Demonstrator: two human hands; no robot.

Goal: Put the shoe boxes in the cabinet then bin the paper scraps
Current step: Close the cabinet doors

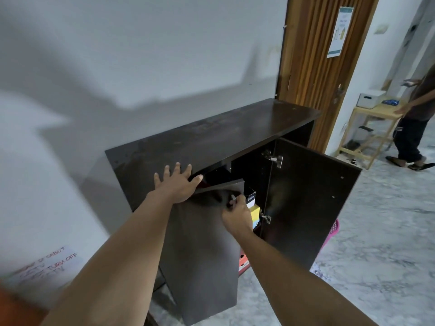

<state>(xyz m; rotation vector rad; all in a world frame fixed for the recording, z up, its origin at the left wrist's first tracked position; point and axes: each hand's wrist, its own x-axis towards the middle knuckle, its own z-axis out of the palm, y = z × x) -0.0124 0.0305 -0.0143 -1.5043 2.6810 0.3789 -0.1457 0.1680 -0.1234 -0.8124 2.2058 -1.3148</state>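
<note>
Here my left hand (177, 184) lies flat, fingers straight and spread, on the front edge of the dark cabinet (211, 135), thumb over the top of the cabinet's left door (202, 250), while my right hand (236, 212) pinches that door's small metal handle (233, 198) with curled fingers. The left door hangs tilted and partly open; the right door (310, 203) stands wide open. Shoe boxes (251, 203) sit stacked inside the cabinet between the doors, an orange box (243, 263) lower down, and a pink basket (333, 230) shows behind the right door.
</note>
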